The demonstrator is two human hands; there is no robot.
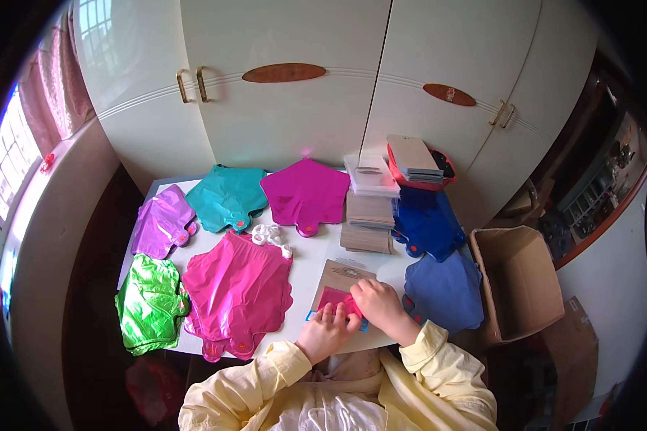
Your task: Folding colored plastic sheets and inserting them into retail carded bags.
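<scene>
A folded pink foil balloon [335, 298] lies on a brown card [341, 276] near the table's front edge. My left hand [326, 330] presses its fingers on the balloon's near edge. My right hand [379, 303] grips the balloon's right side, fingers curled over it. A blue strip [364, 325] shows under the hands. Both sleeves are pale yellow.
Stacks of flat foil star balloons cover the white table [310, 260]: pink [237, 291], green [147, 303], purple [162, 221], teal [226, 195], magenta [305, 192], blue [442, 291]. Card stacks [369, 215] and a red basket [418, 167] stand behind. An open cardboard box [517, 284] sits to the right.
</scene>
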